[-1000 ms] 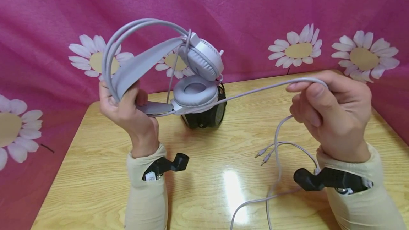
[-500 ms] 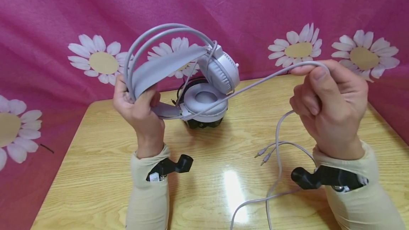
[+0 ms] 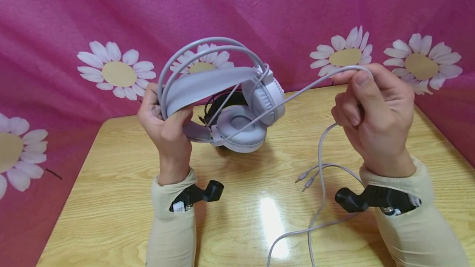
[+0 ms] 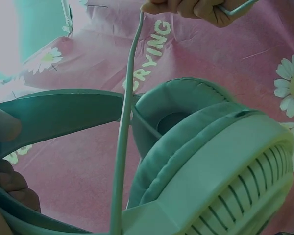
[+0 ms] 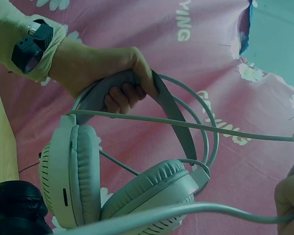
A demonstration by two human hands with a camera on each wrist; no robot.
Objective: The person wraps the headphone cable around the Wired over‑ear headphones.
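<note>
My left hand (image 3: 167, 129) grips the headband of a pale grey and white headphone (image 3: 211, 83), holding it up above the table with its two ear cups toward the right. Those cups, one padded face (image 4: 171, 112) partly behind the other, nearly touch. From the lower cup the grey cable (image 3: 297, 94) runs up to my right hand (image 3: 378, 114), which pinches it between thumb and forefinger. In the right wrist view the cable (image 5: 186, 125) stretches past the headband. Its slack hangs below my right hand to the tabletop, where two plugs (image 3: 304, 180) lie.
Behind the headphone stands a black object with a thin wire (image 3: 228, 98), mostly hidden; the right wrist view shows its dark side (image 5: 19, 205). A wooden table (image 3: 111, 201) lies beneath. Pink cloth with daisies (image 3: 278, 7) hangs at the back and sides.
The headphone in my left hand has moved right and slightly down, now covering more of the black object. My right hand has shifted a little left and up, still pinching the cable.
</note>
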